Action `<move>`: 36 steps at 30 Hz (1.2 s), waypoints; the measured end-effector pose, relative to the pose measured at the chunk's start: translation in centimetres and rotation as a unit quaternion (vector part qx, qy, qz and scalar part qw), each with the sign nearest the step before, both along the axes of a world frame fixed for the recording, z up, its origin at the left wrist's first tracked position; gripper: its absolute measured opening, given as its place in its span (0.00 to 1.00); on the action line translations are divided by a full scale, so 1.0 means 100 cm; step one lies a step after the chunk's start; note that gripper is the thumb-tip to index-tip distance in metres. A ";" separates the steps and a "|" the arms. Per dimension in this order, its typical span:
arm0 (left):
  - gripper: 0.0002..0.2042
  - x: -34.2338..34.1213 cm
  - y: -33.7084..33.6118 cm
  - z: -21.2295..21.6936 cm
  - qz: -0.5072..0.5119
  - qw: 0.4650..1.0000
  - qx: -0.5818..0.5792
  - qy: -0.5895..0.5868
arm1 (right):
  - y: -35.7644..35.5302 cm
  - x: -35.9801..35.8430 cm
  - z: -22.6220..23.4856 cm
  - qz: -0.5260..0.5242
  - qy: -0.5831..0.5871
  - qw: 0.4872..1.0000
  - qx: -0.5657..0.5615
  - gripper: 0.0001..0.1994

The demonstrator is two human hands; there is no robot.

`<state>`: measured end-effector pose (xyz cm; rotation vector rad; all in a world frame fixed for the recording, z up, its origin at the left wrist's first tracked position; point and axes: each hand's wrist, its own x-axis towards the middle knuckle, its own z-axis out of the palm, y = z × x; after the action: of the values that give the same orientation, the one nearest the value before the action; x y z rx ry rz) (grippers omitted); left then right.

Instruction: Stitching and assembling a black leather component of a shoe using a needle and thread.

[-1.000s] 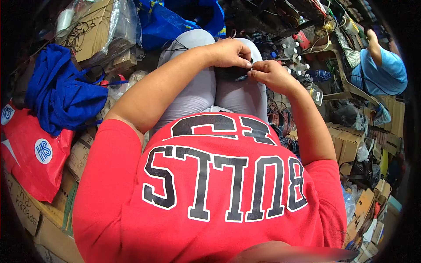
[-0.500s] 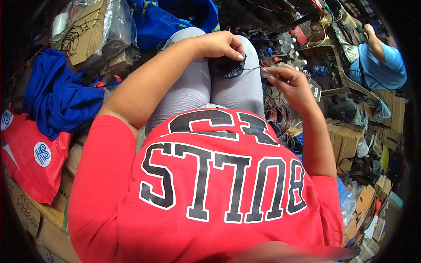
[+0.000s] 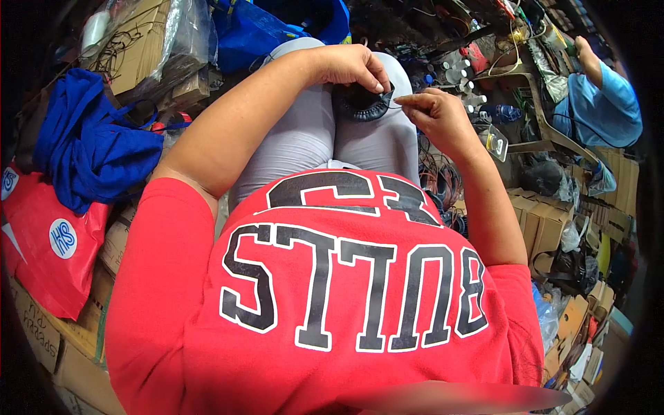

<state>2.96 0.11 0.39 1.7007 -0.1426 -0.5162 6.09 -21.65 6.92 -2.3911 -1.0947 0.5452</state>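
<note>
A small round black piece (image 3: 361, 104) with a dark rim rests on my lap, across my grey trousers (image 3: 304, 138). My left hand (image 3: 349, 67) lies on its upper edge, fingertips pinching it. My right hand (image 3: 436, 117) hovers just to the right of the piece, thumb and forefinger pinched together on a thin thread or wire that runs back to it. My red shirt (image 3: 332, 297) fills the lower half of the view.
Blue cloth (image 3: 90, 145) and a red bag (image 3: 48, 242) lie at my left over cardboard boxes (image 3: 138, 62). Small bottles (image 3: 460, 76) and tangled cables sit beyond my knees. A person in a light blue top (image 3: 602, 104) sits at the far right near more boxes (image 3: 539, 221).
My hands were close together over the black piece; my right hand has since drawn away to the right and lower, pulling the thin thread out. My left hand stayed on the piece.
</note>
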 end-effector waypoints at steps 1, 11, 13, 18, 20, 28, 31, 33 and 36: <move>0.14 0.000 0.000 0.000 -0.003 1.000 0.006 -0.006 | 0.001 0.000 0.000 0.010 -0.022 1.000 -0.002 0.10; 0.13 0.006 0.001 0.002 -0.010 1.000 0.014 0.007 | 0.007 -0.003 -0.004 -0.004 -0.029 0.999 0.031 0.09; 0.12 0.008 0.001 0.003 -0.028 0.999 0.026 0.008 | 0.010 0.003 -0.004 0.021 -0.052 0.998 0.027 0.08; 0.11 0.012 -0.002 0.005 -0.059 0.993 0.070 -0.078 | 0.007 0.020 -0.005 0.061 0.014 0.998 0.020 0.10; 0.11 0.012 -0.001 0.005 -0.073 0.984 0.102 -0.125 | 0.001 0.030 -0.010 0.063 0.051 0.997 0.006 0.12; 0.11 0.016 -0.004 0.003 -0.097 0.981 0.108 -0.132 | -0.015 0.058 -0.044 0.038 0.260 0.964 0.032 0.15; 0.11 0.017 -0.004 0.003 -0.099 0.981 0.105 -0.131 | -0.014 0.057 -0.050 0.022 0.300 0.953 0.050 0.13; 0.11 0.016 -0.003 0.003 -0.093 0.985 0.104 -0.105 | -0.014 0.053 -0.054 0.021 0.314 0.947 0.068 0.12; 0.11 0.015 -0.002 0.003 -0.086 0.987 0.094 -0.097 | -0.021 0.043 -0.057 -0.023 0.333 0.938 0.091 0.11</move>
<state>4.43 -0.07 0.71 1.9330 -0.3948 -0.5037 10.44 -23.71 1.25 -1.8389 -0.7375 1.0813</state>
